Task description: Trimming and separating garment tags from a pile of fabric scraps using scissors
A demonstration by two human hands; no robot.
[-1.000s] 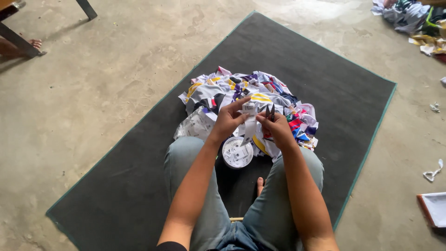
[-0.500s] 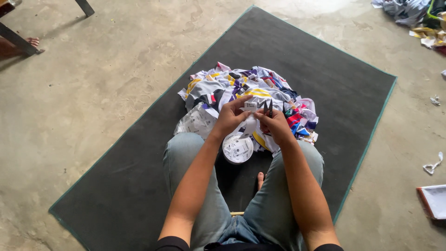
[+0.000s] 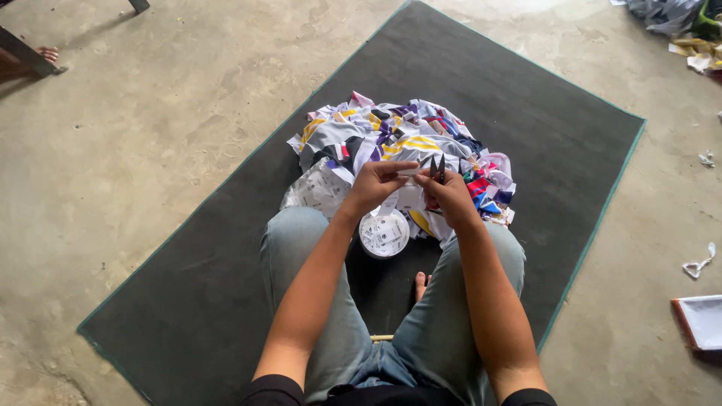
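Seated person on dark mat (image 3: pixel 226 248): left hand (image 3: pixel 374 186) now pinching a white strip (image 3: pixel 410 171) level above the cloth pile (image 3: pixel 391 139), right hand (image 3: pixel 449 194) closed around small snips (image 3: pixel 435 167) raised since earlier to the strip's end, tape roll (image 3: pixel 384 234) unmoved between the knees.

Person sits on mat (image 3: pixel 188 301) on floor (image 3: pixel 150 135), fabric pile (image 3: pixel 391 135) on mat just ahead of knees. Tape roll (image 3: pixel 383 234) lies betw. knees, below left hand (image 3: pixel 372 188) & right hand (image 3: pixel 451 197), which meet over pile's near edge. Tray (image 3: pixel 699 322) on floor, far right, off mat.
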